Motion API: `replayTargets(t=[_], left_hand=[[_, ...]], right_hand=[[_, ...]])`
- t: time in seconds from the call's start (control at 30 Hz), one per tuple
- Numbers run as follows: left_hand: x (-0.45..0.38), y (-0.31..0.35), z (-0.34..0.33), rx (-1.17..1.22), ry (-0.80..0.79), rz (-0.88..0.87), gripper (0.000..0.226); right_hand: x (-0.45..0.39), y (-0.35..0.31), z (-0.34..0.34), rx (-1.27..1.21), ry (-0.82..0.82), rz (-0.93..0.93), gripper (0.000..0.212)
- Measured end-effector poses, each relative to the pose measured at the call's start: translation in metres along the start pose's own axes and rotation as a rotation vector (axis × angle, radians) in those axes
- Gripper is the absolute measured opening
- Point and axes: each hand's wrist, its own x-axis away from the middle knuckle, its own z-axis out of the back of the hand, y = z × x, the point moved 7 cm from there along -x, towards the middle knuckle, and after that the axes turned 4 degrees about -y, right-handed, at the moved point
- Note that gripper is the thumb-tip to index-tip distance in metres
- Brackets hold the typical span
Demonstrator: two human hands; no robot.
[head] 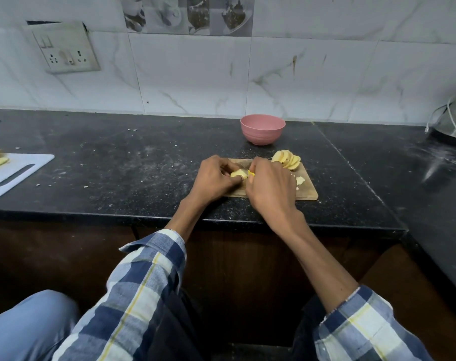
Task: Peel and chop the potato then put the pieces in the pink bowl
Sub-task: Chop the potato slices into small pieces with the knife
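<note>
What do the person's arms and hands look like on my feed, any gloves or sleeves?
Both hands, left and right, are bare: no gloves, and no rings or watch visible. Each arm wears a plaid sleeve in navy, pale blue and white with thin yellow lines, pushed back, leaving the forearms uncovered.

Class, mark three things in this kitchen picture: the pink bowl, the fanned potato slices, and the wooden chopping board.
pink bowl [262, 132], head view, on its outer front wall.
potato slices [286, 159], head view, on the middle of the fanned row.
wooden chopping board [306, 190], head view, on its bare right part.
</note>
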Motion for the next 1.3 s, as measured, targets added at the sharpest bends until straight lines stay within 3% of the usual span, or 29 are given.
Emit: replayTargets(t=[0.43,0.63,0.93,1.17,1.3], left_hand=[[-0.001,-0.005,-0.002,-0.02,0.011,0.017,0.015],[0.001,-0.007,0.001,0.024,0.053,0.058,0.014],[-0.002,-0.009,-0.001,0.007,0.031,0.05,0.009],[0.002,-0.001,0.002,-0.007,0.033,0.029,0.036],[0.001,-0.005,0.001,-0.005,0.027,0.036,0.021]], right_hand=[[0.031,0.015,0.039,0.012,-0.058,-0.048,0.019],[0.012,0.004,0.02,-0.025,0.028,-0.008,0.016],[-0.007,0.0,-0.002,-0.06,-0.032,-0.006,0.019],[0.022,0.004,0.018,0.016,-0.075,0.003,0.024],[0.031,0.011,0.033,0.031,-0.055,-0.013,0.017]])
